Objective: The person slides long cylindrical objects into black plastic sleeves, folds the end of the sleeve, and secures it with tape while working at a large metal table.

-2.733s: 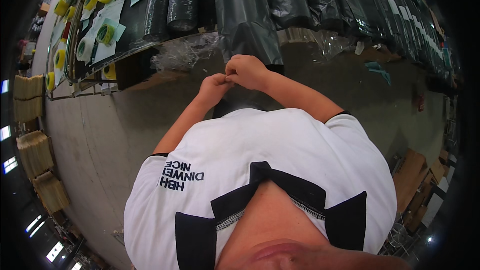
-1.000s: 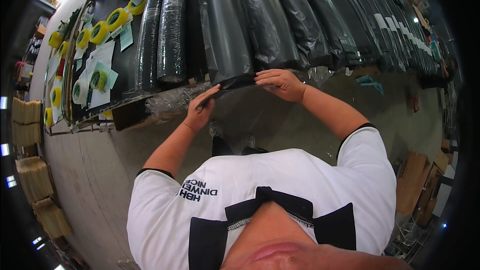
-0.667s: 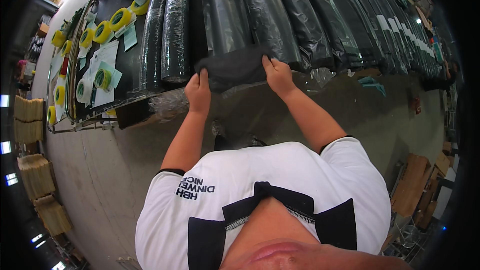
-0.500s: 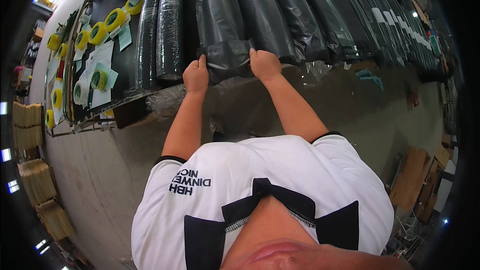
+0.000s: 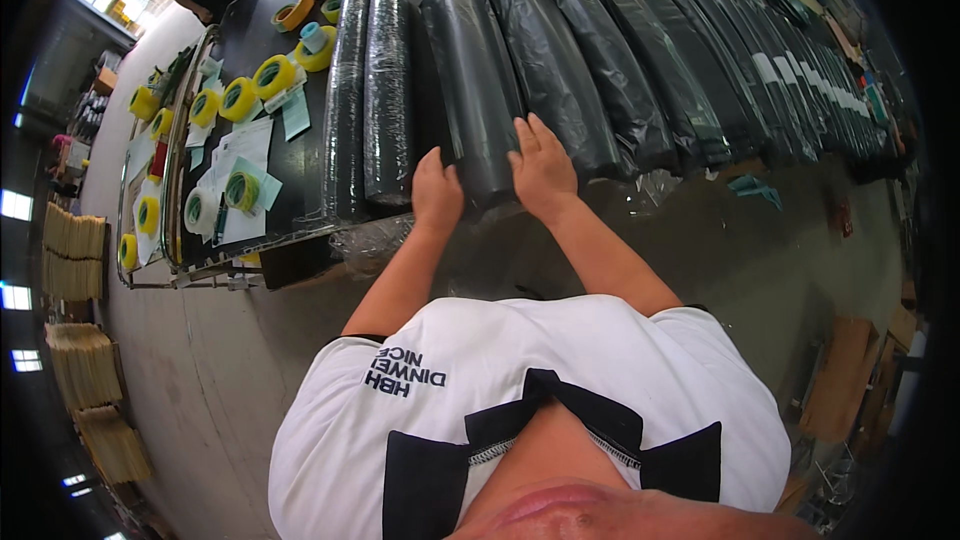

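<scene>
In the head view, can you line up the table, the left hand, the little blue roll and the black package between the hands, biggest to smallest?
1. Table
2. Black package
3. Left hand
4. Blue roll, though it may look smaller because it's farther away

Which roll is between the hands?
The black roll immediately right of the two clear-wrapped rolls; only its near end lies between left hand and right hand.

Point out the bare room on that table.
Bare black tabletop shows between the papers and the clear-wrapped rolls, and between those and the black-bagged roll beside the left hand. Rightward, bagged rolls crowd together; tapes crowd the left.
</scene>
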A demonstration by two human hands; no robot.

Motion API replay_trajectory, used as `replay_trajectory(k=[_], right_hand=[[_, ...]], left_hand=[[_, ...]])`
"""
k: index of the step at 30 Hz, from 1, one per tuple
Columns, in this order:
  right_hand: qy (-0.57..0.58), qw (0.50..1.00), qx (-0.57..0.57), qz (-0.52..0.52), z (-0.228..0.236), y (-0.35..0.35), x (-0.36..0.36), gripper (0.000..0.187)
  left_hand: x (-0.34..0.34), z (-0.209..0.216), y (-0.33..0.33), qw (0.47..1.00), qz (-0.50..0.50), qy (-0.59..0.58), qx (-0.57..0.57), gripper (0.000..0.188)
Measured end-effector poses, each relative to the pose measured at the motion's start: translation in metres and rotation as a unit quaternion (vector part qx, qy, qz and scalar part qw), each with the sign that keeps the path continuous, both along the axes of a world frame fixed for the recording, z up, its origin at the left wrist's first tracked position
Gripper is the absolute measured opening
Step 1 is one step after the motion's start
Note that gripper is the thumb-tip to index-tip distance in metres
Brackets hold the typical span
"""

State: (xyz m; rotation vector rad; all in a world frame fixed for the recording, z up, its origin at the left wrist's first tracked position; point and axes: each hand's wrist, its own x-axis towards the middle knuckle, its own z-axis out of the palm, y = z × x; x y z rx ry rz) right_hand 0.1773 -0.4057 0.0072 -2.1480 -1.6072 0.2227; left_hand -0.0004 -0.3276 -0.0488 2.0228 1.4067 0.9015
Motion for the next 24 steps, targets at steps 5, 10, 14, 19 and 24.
replay_trajectory(k=[5, 10, 14, 19, 24], right_hand=[[0.156, 0.984, -0.017, -0.089, -0.046, 0.031, -0.033, 0.081], [0.145, 0.974, -0.067, -0.162, -0.023, 0.05, -0.01, 0.085], [0.103, 0.982, -0.073, -0.14, -0.002, 0.045, -0.006, 0.089], [-0.085, 0.981, -0.161, -0.072, 0.018, 0.042, -0.036, 0.096], [-0.03, 0.991, -0.115, -0.054, 0.002, 0.038, -0.011, 0.095]], left_hand=[[0.055, -0.067, 0.024, 0.921, -0.052, -0.293, -0.251, 0.063], [0.073, -0.022, 0.032, 0.81, -0.107, -0.393, -0.422, 0.065], [0.053, 0.016, 0.092, 0.915, -0.279, 0.138, -0.256, 0.045], [-0.037, 0.053, 0.188, 0.967, -0.066, 0.156, 0.188, 0.057], [-0.024, 0.026, 0.183, 0.979, -0.052, 0.19, 0.051, 0.092]])
